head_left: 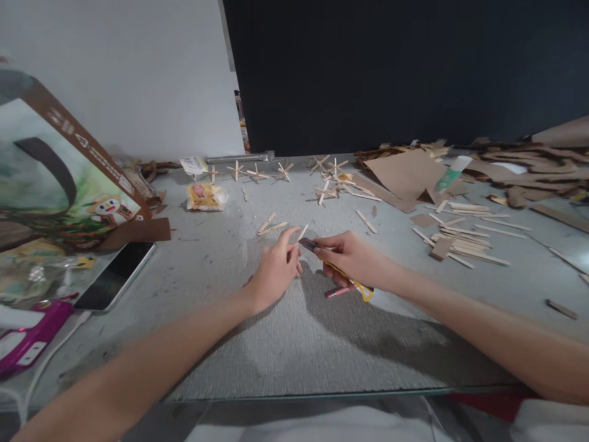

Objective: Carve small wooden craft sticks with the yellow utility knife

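Note:
In the middle of the table, my left hand [275, 270] pinches a short wooden craft stick [303, 232] between thumb and forefinger, its tip pointing up. My right hand [352, 258] is wrapped around a yellow and black utility knife [363, 288], whose dark blade end [307, 244] comes up against or very close to the stick. Whether it touches I cannot tell. A pink pencil [339, 291] lies beneath my right hand, partly hidden. Just beyond my left hand, craft sticks joined in a V [271, 224] rest flat.
Several star-shaped stick pieces [236, 170] stand along the back. Loose craft sticks [469, 242], cardboard [400, 175] and a glue stick [453, 173] lie right. To the left are a phone [116, 276], a purple power strip [37, 337], a yellow packet [205, 197] and a printed box [69, 159].

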### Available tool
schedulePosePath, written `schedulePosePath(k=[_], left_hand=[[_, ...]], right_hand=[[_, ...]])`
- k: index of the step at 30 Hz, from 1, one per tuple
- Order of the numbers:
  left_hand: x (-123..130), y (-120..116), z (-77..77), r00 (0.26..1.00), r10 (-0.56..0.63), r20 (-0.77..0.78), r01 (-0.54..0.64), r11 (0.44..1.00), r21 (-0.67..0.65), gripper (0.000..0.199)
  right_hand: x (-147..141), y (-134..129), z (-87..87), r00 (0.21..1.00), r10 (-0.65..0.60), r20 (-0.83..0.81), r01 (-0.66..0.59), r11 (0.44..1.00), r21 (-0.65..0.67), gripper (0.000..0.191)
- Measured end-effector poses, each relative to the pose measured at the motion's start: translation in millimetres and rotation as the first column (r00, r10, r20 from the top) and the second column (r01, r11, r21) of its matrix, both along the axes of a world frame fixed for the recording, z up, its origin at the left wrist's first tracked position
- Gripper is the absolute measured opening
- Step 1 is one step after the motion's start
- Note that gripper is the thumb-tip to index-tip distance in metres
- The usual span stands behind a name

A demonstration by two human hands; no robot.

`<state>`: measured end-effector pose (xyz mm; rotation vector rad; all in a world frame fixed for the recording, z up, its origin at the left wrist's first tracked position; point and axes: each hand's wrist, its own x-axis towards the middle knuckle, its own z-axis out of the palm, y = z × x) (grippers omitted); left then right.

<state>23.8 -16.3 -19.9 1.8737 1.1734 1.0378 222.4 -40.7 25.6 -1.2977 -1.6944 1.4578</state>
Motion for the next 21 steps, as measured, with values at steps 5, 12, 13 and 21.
schedulePosePath(k=[5, 12, 13, 21], left_hand=[[-0.8, -0.2, -1.5, 1.000, -0.004, -0.003, 0.004, 1.000, 0.011, 0.039], [-0.9, 2.8, -3.7, 1.000, -0.013, 0.008, 0.013, 1.000, 0.006, 0.039], [-1.0, 3.5, -3.8, 1.000, -0.024, 0.016, 0.024, 1.000, -0.004, 0.038], [-1.9, 6.6, -0.3, 0.997, -0.075, 0.018, 0.075, 0.997, -0.032, 0.043]], right_hand=[[-2.2, -1.2, 2.8, 0.999, -0.016, -0.037, 0.014, 0.999, -0.050, 0.020], [-0.9, 1.7, 6.5, 0.990, -0.081, -0.114, 0.059, 0.981, -0.187, 0.021], [-0.2, 2.9, 5.8, 0.988, -0.083, -0.127, 0.055, 0.977, -0.206, 0.021], [-1.5, 6.3, 0.1, 0.979, -0.108, -0.174, 0.058, 0.962, -0.267, 0.018]])
